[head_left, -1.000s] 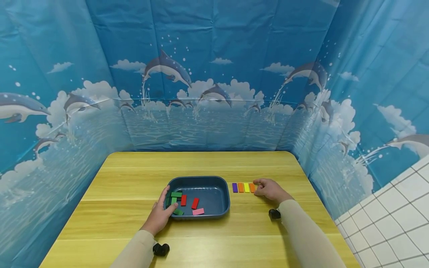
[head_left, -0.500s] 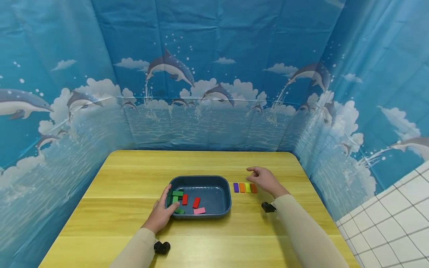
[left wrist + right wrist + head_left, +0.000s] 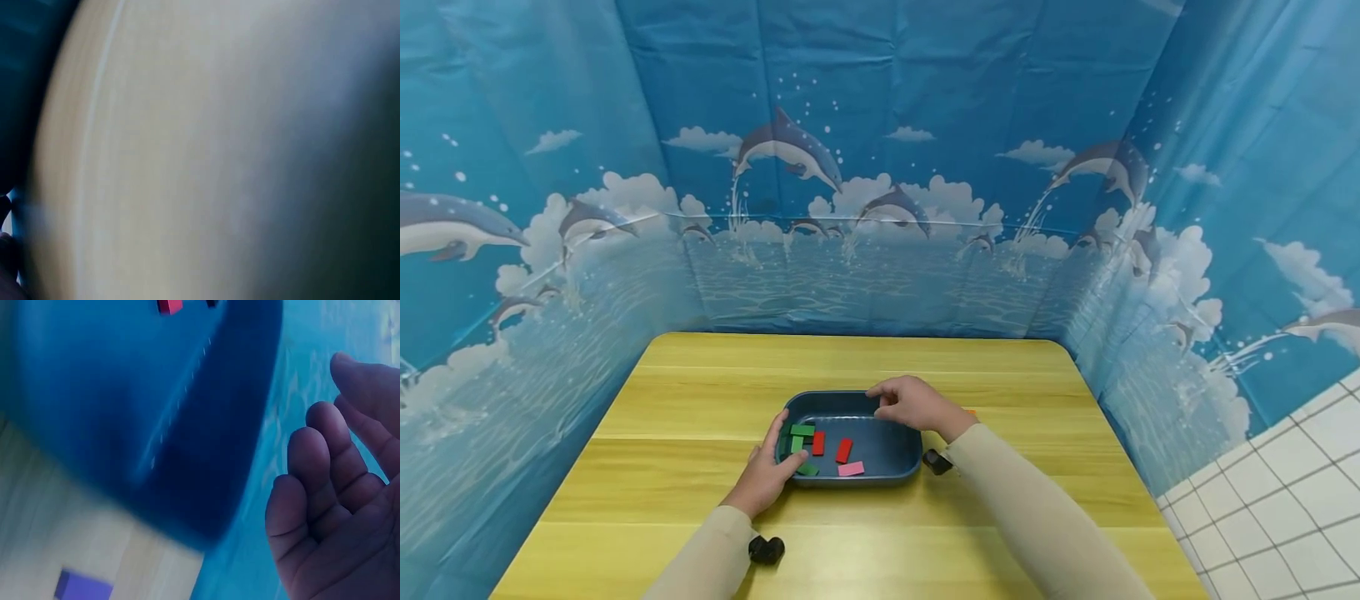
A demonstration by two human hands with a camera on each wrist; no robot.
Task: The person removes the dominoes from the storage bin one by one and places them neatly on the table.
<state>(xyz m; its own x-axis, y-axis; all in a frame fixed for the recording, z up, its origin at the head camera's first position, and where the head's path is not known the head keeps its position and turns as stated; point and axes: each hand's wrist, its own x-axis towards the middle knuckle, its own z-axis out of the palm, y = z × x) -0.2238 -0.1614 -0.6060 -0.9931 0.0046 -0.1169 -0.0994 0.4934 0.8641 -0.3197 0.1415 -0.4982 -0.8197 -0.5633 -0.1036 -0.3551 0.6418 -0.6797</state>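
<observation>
A dark blue rectangular tray [image 3: 880,481] stands on the table, its left end held by my left hand [image 3: 762,477], thumb over the near rim and fingers along the left side. Several green blocks [image 3: 802,431] lie inside by the thumb, with two red blocks [image 3: 844,451] and a pink block [image 3: 851,469] nearer the middle. Over the tray's far right corner hovers my right hand [image 3: 916,405], fingers loosely bent. The right wrist view shows nothing in this hand [image 3: 344,487]. A purple block [image 3: 84,586] lies on the table outside the tray.
Beyond my right wrist an orange block [image 3: 972,412] just shows; the rest of its row is hidden by the arm. The wooden table [image 3: 842,542] meets a dolphin-print curtain [image 3: 865,275] at the back. White grid tiles [image 3: 1277,475] are at the right.
My right hand has lifted off the orange end block of the row and swung left, over the tray. The left hand stays at the tray's left end.
</observation>
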